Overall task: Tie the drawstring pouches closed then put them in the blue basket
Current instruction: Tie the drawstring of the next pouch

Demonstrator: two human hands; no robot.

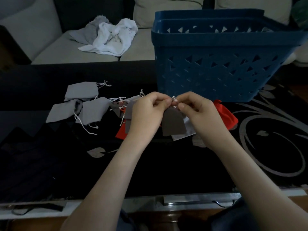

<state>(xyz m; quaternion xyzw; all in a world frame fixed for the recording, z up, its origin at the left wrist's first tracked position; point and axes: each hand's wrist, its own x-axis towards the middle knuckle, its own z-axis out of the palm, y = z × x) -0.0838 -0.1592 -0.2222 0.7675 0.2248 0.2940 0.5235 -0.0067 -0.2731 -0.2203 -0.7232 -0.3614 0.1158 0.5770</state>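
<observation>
Grey drawstring pouch [173, 124]: judged light, limp cloth; best held by white cord [173, 98] at neck. Left grip [150, 107], right grip [195, 107] each pinch it.

This looks like a living room in a home. A soft gray sofa [75, 52] with big cushions [166, 12] sits just behind the table [166, 172]. A heap of white and gray clothes [110, 39] lies on the sofa. On the table are a black cloth [273, 147] with silver swirls and a blue basket [216, 72].
</observation>
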